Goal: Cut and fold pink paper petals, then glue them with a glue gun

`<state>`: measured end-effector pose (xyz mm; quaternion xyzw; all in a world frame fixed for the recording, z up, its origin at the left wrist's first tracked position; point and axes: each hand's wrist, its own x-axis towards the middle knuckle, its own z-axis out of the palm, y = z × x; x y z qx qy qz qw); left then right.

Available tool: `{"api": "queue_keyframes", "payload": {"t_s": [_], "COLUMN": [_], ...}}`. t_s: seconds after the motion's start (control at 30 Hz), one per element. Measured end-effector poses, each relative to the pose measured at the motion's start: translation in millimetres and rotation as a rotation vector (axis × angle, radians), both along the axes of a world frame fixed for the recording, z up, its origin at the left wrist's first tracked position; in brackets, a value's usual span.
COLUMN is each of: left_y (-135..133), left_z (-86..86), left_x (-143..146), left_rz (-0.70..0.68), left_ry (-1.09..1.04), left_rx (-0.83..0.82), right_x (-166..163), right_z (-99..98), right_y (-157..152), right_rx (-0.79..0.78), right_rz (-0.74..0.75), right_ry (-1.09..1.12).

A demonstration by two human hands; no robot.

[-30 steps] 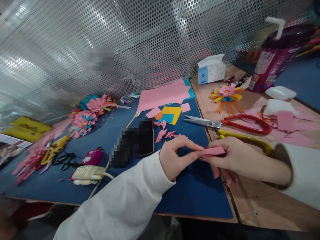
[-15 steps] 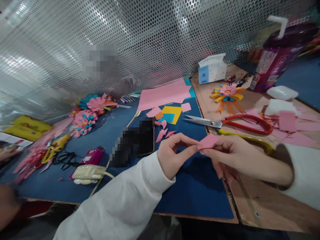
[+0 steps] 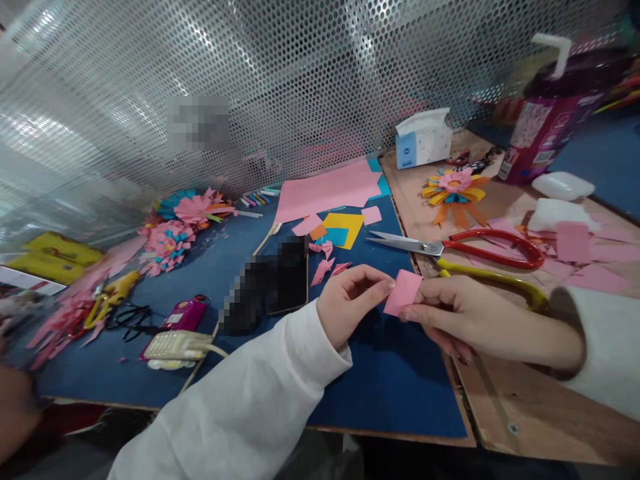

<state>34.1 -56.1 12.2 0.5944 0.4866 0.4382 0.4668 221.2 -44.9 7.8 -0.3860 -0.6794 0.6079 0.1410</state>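
- Shiny metal wall [image 3: 300,87] full of holes stands along the back edge of the blue tabletop [image 3: 390,407].
- Small pink paper [image 3: 403,292] is held up above the blue tabletop, near its right edge.
- Left hand [image 3: 353,303] pinches the paper's left side, thumb and finger closed.
- Right hand [image 3: 460,313] pinches its right side, thumb and fingers closed.
- Big scissors [image 3: 435,249] lie across that right edge, just behind the hands.

A perforated metal screen [image 3: 300,87] stands along the far side, its left part catching bright white glints [image 3: 43,23]. The surface [image 3: 380,400] before it is blue on the left, light brown on the right, split by a dark seam [image 3: 461,395]; a second blue surface [image 3: 617,153] lies far right.
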Motion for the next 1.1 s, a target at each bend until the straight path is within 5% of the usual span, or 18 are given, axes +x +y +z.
{"api": "queue_keyframes", "payload": {"t_s": [0.43,0.8,1.1], "left_y": [1.6,-6.8,-0.6], "left_z": [-0.2,1.8,-2.5], "left_x": [-0.6,-0.1,0.2], "left_rz": [-0.069,-0.116,0.089], "left_ry": [0.032,0.303,-0.030], "left_rx": [0.012,0.331,0.045], "right_x": [0.4,-6.9,-4.8], "right_z": [-4.9,5.7,-1.2], "right_y": [2.7,-4.1,-1.5], "right_rx": [0.016,0.107,0.119], "right_rz": [0.025,-0.093,-0.135], "right_ry": [0.025,0.004,0.030]}}
